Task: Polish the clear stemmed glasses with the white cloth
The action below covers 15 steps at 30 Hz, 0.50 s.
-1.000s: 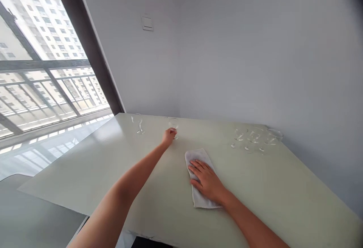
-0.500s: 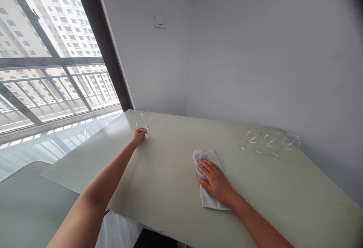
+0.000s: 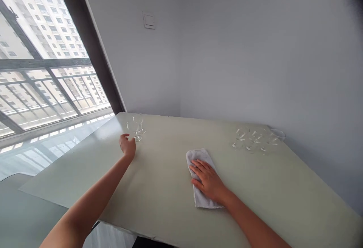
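My left hand is just in front of clear stemmed glasses at the far left of the table. Its thumb and fingers are apart, curved, with nothing between them. The glasses stand upright close together, and their overlap blurs how many there are. My right hand lies flat with fingers stretched on a folded light-grey cloth, pressing it to the tabletop.
Several more clear stemmed glasses stand in a group at the table's far right, near the wall. The pale glossy table meets the walls at the back. A window is on the left, beside a second, lower surface.
My left hand has let go of the stemmed glass and drawn back slightly toward me. The right hand stays on the cloth. The whole view has shifted a little to the right.
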Motion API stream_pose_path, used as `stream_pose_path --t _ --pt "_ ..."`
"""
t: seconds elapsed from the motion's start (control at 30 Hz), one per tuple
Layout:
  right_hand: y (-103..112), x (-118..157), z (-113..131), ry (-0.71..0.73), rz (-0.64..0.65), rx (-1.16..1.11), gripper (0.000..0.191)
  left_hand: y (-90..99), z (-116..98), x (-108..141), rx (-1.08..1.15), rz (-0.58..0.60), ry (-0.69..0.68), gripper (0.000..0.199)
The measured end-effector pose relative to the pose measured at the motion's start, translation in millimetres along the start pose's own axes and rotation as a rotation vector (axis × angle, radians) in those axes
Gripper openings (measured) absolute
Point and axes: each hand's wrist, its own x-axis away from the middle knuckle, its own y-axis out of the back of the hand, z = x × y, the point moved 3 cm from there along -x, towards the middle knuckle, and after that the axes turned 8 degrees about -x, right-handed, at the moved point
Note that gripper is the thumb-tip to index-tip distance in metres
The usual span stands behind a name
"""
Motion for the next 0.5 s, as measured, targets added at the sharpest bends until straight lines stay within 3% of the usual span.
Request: stream_pose_path --t 0.07,0.2,0.3,0.4,0.5 --pt "7 0 5 0.007 -0.017 -0.010 0.050 -15.5 -10 29 0.008 0.082 -0.073 0.035" --pt "28 2 7 -0.044 -0.056 -0.020 0.043 -74.9 -51 98 0.059 0.460 -0.269 0.027" --pt "42 6 -10 -0.234 -0.052 0.039 0.053 -127.3 -89 152 0.089 0.757 -0.357 0.026" --pt "54 14 -38 -0.461 -0.026 0.174 0.045 -177.9 -122 202 0.087 1.006 -0.351 0.022" --pt "64 23 -61 -0.596 0.016 0.255 0.034 -220.3 -152 242 0.099 1.147 -0.306 0.034"
